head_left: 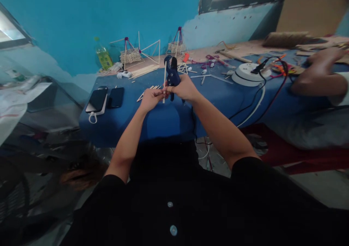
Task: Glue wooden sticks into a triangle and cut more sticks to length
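Observation:
Over the blue-covered table, my left hand point(151, 99) pinches a thin wooden stick point(165, 73) that stands nearly upright. My right hand point(188, 88) is wrapped round what looks like a dark blue glue gun point(172, 77), and its fingertips meet the stick beside my left fingers. The exact contact between the tool and the stick is hidden by my fingers. Just behind my left hand lie several short wooden sticks point(152, 89). A small white stick frame point(182, 68) sits beyond the tool.
Two phones point(116, 97) point(97, 100) lie at the left. Stick structures point(131, 55) and a bottle point(104, 57) stand by the wall. A round white power strip point(241, 75) with hanging cords is at the right, near another person's hand point(313, 71).

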Tool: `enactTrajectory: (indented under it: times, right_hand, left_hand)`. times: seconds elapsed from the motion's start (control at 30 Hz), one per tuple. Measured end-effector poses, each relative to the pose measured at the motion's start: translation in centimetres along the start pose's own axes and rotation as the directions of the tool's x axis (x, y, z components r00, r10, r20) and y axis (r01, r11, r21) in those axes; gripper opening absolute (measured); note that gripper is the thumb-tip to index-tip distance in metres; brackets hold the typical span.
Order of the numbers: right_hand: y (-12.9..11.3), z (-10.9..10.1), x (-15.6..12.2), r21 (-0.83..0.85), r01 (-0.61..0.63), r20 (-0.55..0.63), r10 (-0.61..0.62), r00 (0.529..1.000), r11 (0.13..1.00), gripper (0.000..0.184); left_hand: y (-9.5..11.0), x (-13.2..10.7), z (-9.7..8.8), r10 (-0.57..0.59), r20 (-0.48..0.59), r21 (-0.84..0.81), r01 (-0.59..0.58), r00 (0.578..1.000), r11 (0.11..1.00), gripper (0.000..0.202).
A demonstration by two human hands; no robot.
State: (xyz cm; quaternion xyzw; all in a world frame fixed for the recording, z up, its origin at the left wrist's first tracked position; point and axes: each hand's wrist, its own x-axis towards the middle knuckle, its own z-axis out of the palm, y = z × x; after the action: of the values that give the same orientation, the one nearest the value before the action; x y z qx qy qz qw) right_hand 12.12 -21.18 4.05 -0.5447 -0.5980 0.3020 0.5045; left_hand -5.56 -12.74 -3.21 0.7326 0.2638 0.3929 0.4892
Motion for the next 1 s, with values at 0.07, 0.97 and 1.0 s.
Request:
enactTrajectory:
  times: [0.07, 0.97, 1.0]
  right_hand:
    - [-0.1, -1.1, 0.0, -0.063, 0.054, -0.003, -0.054, 0.999, 0.997, 0.024]
    - [1.7, -4.9, 2.3, -0.848, 0.395, 0.352, -0.183, 0.918, 0.353, 0.058]
    - [1.7, -4.9, 2.6, -0.842, 0.408, 0.366, -0.18, 0.913, 0.353, 0.059]
  left_hand:
    - [0.1, -0.1, 0.0, -0.041, -0.008, -0.068, 0.041, 0.999, 0.997, 0.007]
    - [0.8, 0.8, -0.5, -0.162, 0.038, -0.194, 0.166, 0.986, 0.967, 0.013]
    - [0.8, 0.8, -0.6, -0.156, 0.049, -0.196, 0.163, 0.986, 0.967, 0.015]
